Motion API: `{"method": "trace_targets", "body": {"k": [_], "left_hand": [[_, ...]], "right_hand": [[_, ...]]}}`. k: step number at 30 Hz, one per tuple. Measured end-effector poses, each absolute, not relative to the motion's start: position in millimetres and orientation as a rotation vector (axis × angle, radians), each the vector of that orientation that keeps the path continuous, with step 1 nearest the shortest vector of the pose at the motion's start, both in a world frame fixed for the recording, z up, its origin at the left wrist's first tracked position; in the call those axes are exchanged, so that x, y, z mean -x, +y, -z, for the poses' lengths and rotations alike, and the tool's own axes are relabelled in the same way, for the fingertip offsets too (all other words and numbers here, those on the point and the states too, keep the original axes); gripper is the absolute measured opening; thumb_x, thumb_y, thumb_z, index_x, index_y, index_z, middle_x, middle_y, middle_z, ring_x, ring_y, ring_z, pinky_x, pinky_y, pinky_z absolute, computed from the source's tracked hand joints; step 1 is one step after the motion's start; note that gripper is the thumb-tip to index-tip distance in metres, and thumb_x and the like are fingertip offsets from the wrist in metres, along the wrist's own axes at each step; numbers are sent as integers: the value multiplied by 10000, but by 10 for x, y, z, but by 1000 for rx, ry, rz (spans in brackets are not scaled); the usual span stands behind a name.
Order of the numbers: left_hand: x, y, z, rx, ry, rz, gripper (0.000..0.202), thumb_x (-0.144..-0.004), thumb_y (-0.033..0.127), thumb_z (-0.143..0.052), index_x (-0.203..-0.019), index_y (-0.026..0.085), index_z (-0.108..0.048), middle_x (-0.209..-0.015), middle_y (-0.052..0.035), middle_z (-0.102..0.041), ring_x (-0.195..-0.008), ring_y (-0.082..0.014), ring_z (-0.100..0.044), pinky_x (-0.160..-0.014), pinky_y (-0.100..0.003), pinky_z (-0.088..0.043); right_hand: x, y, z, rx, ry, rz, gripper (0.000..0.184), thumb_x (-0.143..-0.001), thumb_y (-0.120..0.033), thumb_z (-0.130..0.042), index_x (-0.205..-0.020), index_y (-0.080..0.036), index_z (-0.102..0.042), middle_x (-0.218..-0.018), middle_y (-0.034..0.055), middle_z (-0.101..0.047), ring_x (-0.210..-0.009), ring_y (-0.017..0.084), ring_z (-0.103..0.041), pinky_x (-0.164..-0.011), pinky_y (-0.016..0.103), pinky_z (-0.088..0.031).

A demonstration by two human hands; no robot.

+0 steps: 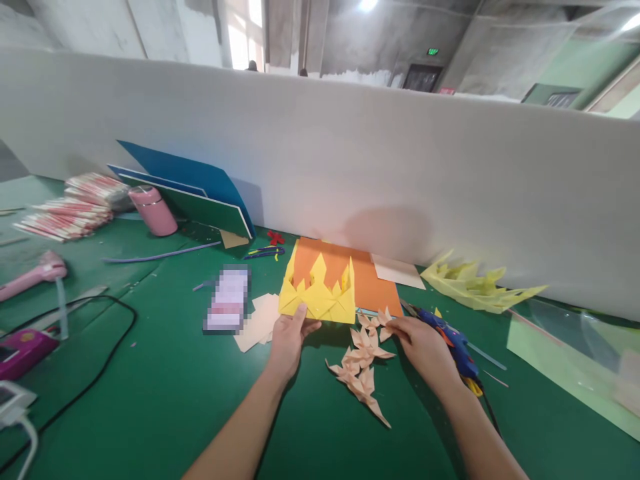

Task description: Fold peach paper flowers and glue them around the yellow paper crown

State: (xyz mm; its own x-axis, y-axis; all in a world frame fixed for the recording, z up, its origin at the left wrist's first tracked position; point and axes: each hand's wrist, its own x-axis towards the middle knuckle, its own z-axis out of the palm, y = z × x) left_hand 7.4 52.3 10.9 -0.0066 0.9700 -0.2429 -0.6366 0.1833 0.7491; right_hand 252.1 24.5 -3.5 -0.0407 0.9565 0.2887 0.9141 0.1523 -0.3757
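My left hand [289,340] grips the lower edge of a yellow folded-paper crown [317,301], thumb on its front and fingers behind. The crown is upright, its points facing up. To its right lies a cluster of peach folded-paper pieces [365,350], pointed like petals or stars. My right hand [423,343] pinches the upper right piece of that cluster between its fingertips. Just beyond the right hand lies a blue hot glue gun [457,350], partly hidden by the hand. Orange paper sheets [377,290] lie behind the crown.
A pale yellow-green paper crown [475,287] stands at right by the white partition [300,153]. On the left are a phone [227,300], peach paper sheets [257,327], a pink bottle [154,211], leaning boards [195,200], a pink tool [40,275] and a black cable [103,370].
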Motion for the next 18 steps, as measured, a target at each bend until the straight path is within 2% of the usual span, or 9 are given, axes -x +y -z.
{"method": "trace_targets", "body": {"k": [10,15,18], "left_hand": [[-70,519,-138,-553,902,-1314,421,-481,430,-814,-755,151,-657,-700,-17,-718,-573,-135,-638,-569,-247,-543],[-82,514,-126,-544,867,-1347,399,-502,389,-817,-777,139,-669,-698,-15,-714,-556,-113,-628,-552,-222,-534],[-96,507,-123,-564,865,-1329,399,-498,392,-819,-759,124,-682,-686,-27,-714,-548,-110,-628,-553,-211,-533]], "right_hand": [[-2637,207,-11,1745,-1891,69,280,-806,-230,-392,-742,-195,-663,-775,90,-717,-737,234,-659,-682,365,-511],[-2380,115,-324,1557,-1760,344,228,-860,-270,-452,-805,-197,-662,-817,82,-713,-761,232,-653,-709,380,-502],[-1991,105,-520,1356,-1782,359,168,-867,-209,-491,-870,-199,-659,-804,64,-704,-743,200,-637,-701,348,-497]]}}
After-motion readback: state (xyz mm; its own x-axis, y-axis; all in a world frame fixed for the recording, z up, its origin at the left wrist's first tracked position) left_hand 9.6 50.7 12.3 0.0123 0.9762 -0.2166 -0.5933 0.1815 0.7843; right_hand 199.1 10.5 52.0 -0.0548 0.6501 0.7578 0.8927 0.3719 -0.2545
